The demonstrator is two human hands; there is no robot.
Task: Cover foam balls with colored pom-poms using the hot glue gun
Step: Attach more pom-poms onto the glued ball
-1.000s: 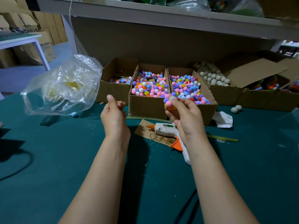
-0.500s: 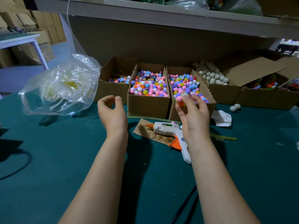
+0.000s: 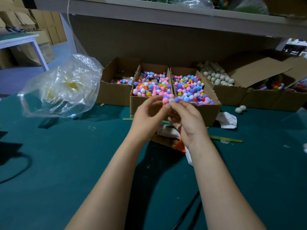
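Moved: my left hand (image 3: 149,116) has crossed from its own side to meet the right, and the foam ball (image 3: 171,100) has come back from over the right-hand box to the space between both hands.
Left hand: fingers curled, thumb and fingertips pinching the ball's left side.
Right hand (image 3: 188,121): fingers curled, pinching the same ball from the right. The blur hides which fingers bear on it.
Ball: at the tips of both hands, just beyond them and raised off the table (image 3: 83,155). It is partly covered, with pink, white and purple pom-poms showing on top.
Key relation: the glue gun (image 3: 178,145) lies below and behind my hands, under the right wrist, on a cardboard scrap (image 3: 159,139). Only its orange trigger and some white body show, so I cannot tell which way the nozzle points. The right hand is nearer to it.
Next, as I judge: the left keeps the ball while the right drops back for the gun.
Pom-poms (image 3: 149,88): loose ones fill two boxes just beyond my fingertips, the middle box (image 3: 141,103) and the right box (image 3: 211,110).
Farther out: a box of bare balls (image 3: 227,95) sits beyond and to the right, and a plastic bag (image 3: 63,87) well to the left.
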